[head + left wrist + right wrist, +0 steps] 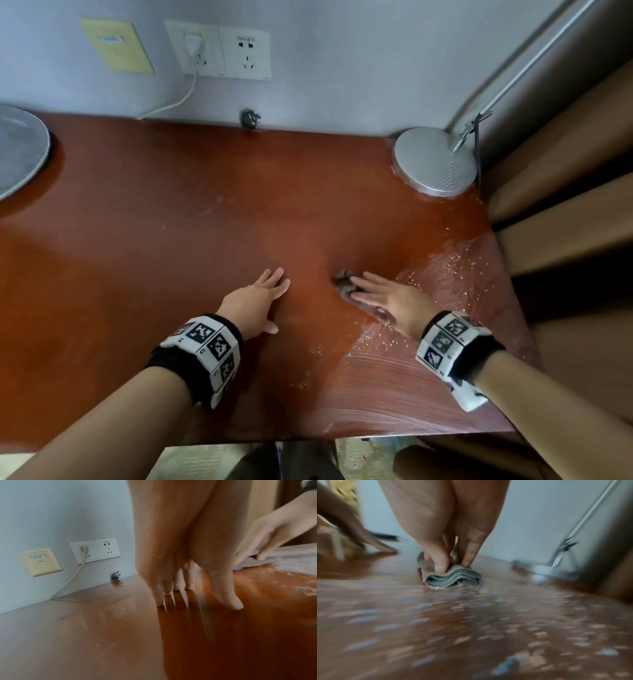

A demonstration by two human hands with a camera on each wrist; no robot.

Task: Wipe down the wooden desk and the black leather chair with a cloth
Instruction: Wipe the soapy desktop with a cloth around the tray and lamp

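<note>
Reddish-brown wooden desk (171, 257), glossy. Landmark: round metal lamp base (434, 161) at its far right corner.

Head view: right hand (383, 298) in front of the lamp base, near the desk's right edge, fingers extended flat over a bunched grey-brown cloth (344, 282). Wet streaks and specks (445, 274) between cloth and lamp base. Left hand (258, 298) further left of it, flat, fingers straight, holding nothing.

Left wrist view: fingertips (159, 601) straight, touching the desk (85, 642); wall sockets (95, 550) behind.

Right wrist view, blurred: thumb (439, 562) and fingers press the folded cloth (453, 579) onto the desk, left of the lamp base.
</note>
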